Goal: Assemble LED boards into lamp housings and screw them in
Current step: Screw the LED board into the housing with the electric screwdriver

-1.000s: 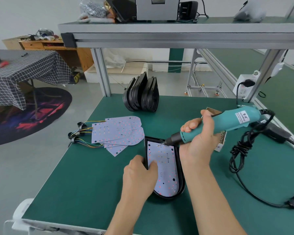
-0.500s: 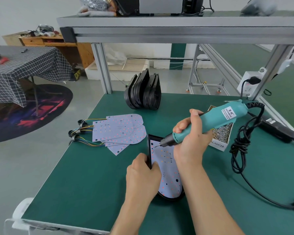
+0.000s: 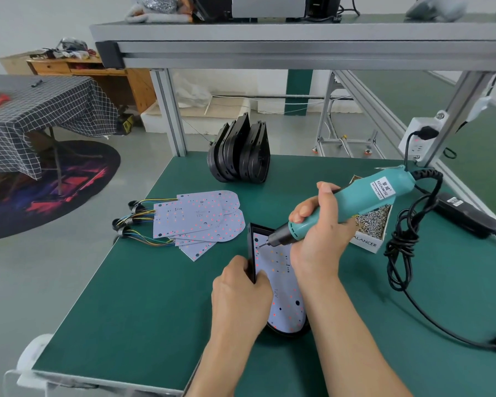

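Note:
A black lamp housing [image 3: 252, 247] lies on the green bench with a pale LED board [image 3: 284, 296] seated inside it. My left hand [image 3: 241, 293] grips the housing's left rim, thumb on the board. My right hand [image 3: 318, 233] holds a teal electric screwdriver [image 3: 364, 199], tilted, with its bit down at the board's far left corner. A fan of loose LED boards [image 3: 198, 216] with coloured wires lies to the left. Several empty black housings [image 3: 241, 153] stand on edge at the back.
An open box of screws [image 3: 372, 224] sits right of my right hand. The screwdriver's black cable [image 3: 401, 247] coils over the bench's right side toward a black power adapter [image 3: 467, 216]. Aluminium posts [image 3: 169, 110] carry a shelf overhead. The bench's front edge [image 3: 112, 376] is near.
The screwdriver has swung down and left, its bit moving from above the board's top edge to the far left corner. My left hand keeps its hold on the housing.

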